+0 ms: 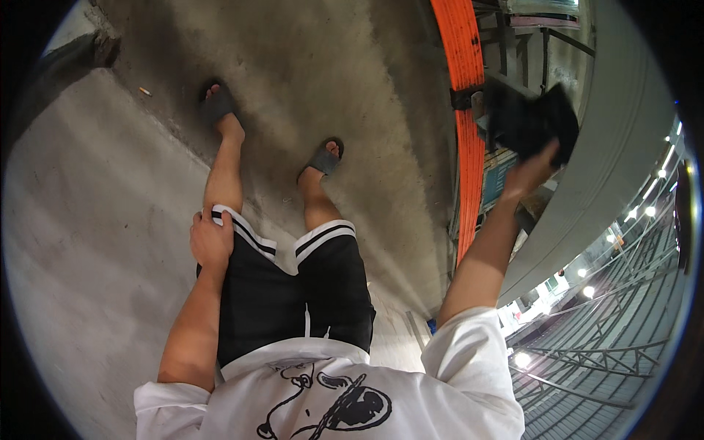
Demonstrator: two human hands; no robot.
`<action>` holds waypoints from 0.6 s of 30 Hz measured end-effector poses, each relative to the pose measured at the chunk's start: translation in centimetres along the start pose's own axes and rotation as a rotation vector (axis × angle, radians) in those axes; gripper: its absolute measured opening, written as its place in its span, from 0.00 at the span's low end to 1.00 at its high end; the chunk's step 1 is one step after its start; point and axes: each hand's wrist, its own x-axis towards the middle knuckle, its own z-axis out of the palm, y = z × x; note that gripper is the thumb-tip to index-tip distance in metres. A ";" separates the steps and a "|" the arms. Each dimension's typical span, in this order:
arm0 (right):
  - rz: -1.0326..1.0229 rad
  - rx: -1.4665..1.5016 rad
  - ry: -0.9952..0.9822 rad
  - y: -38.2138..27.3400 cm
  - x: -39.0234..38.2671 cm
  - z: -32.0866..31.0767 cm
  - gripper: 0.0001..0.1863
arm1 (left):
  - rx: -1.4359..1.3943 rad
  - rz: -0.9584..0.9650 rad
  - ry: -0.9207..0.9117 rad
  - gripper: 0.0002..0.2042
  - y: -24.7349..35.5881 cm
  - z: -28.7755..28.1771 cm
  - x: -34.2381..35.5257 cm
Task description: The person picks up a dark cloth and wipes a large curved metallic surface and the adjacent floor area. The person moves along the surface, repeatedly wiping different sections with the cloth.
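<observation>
My left hand (212,240) rests on my left leg at the striped white hem of my black shorts (293,312). Its fingers lie over the knee, with nothing seen in them. Out to the right, my right arm reaches up beside a large grey panel (623,103). My right hand (534,172) is closed on a black cloth-like thing (532,121), crumpled and blurred, so its exact kind does not show. Part of that hand is hidden by the dark material. Just left of it runs an upright orange ribbed band (469,147) with a black clamp-like fitting (464,98).
Grey concrete floor (293,66) lies under my feet in grey slide sandals (218,106). A small cigarette-butt-like piece (146,92) is on the floor at left. Metal framing and a teal panel (496,180) show behind the orange band. Roof trusses (587,359) and bright lamps appear at lower right.
</observation>
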 end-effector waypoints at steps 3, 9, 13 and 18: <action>-0.019 -0.085 0.005 3.3 1.4 4.7 0.28 | 0.052 0.010 -0.017 0.24 0.4 0.4 0.3; 0.003 -0.527 0.068 4.4 2.6 3.4 0.32 | 0.057 0.015 -0.024 0.24 -0.1 1.0 0.7; -0.200 -0.837 -0.115 3.2 2.6 1.1 0.31 | 0.076 0.054 -0.023 0.24 0.3 1.3 0.7; -0.316 -1.023 -0.765 0.8 -9.7 -2.7 0.27 | 0.093 0.035 -0.023 0.24 0.1 1.0 0.4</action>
